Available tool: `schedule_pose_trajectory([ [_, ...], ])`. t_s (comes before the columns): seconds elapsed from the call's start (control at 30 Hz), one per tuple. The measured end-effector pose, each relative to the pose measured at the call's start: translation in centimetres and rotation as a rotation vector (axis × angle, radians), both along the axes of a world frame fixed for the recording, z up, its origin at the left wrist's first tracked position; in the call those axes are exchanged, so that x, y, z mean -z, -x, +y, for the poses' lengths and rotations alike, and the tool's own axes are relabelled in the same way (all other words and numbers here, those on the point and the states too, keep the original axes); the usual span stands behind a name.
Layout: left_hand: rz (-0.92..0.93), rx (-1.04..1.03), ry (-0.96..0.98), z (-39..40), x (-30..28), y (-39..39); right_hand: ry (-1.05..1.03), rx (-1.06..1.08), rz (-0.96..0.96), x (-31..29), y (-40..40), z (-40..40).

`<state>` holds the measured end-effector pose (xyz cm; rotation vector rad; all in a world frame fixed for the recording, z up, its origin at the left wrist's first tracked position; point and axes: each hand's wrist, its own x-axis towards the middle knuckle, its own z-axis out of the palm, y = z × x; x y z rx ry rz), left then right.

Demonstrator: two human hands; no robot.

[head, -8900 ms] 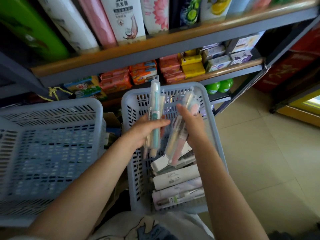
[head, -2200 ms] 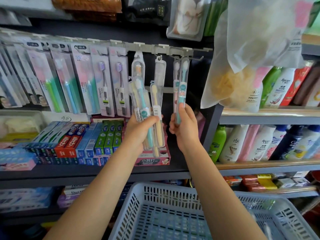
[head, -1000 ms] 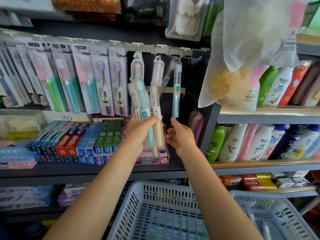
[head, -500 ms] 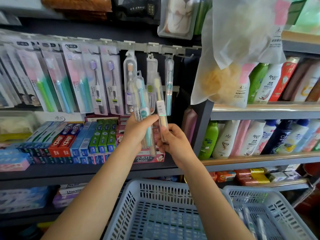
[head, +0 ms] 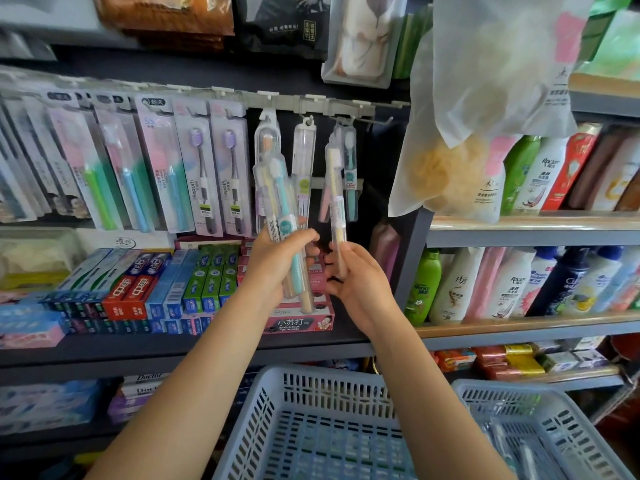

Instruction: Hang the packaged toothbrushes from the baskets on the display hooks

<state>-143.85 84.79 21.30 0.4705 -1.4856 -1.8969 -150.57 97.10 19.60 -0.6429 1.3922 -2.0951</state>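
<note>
My left hand (head: 277,263) grips a bunch of clear-packaged toothbrushes (head: 280,209), one teal and one yellow, held upright before the display. My right hand (head: 353,275) pinches the lower end of a single yellow packaged toothbrush (head: 335,195), raised toward the grey hook rail (head: 311,102). A teal packaged toothbrush (head: 350,174) hangs on a hook just behind it. Two more clear cases (head: 303,161) hang to the left. Below stand two blue-grey baskets: the middle basket (head: 311,393) and the right basket (head: 554,403), which holds several packaged toothbrushes.
Carded toothbrushes (head: 194,168) fill the hooks on the left. Toothpaste boxes (head: 173,282) line the shelf below. Shampoo bottles (head: 519,282) stand on the right shelves. A translucent bag with a sponge (head: 467,150) hangs at the upper right, close to the rail's end.
My right hand hung the teal toothbrush and let go, then drew a yellow one from the left hand's bunch and lifted it toward the hooks. The left hand stayed put.
</note>
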Motion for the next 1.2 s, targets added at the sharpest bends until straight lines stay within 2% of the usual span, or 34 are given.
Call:
schedule_pose_trajectory([
  [0.07,-0.002,0.004,-0.021,-0.1,0.1,0.0,0.004,0.084,0.077,-0.5,-0.2,-0.1],
  [0.27,0.007,0.011,-0.047,0.0,-0.1,0.2,-0.077,0.531,0.392,-1.6,0.4,-2.0],
  [0.47,0.026,0.026,-0.046,0.0,-0.5,0.3,-0.097,0.618,0.463,-2.7,1.1,-2.7],
  [0.7,0.026,0.036,-0.046,0.1,-0.7,0.0,-0.103,0.65,0.46,-2.8,1.2,-3.0],
  [1.03,-0.001,0.116,-0.038,0.3,-0.9,-0.4,-0.119,0.613,0.303,-2.3,1.8,-4.5],
  [1.2,-0.039,0.078,-0.055,-0.2,-0.2,-0.3,-0.106,0.582,0.147,-1.0,2.3,-4.5],
])
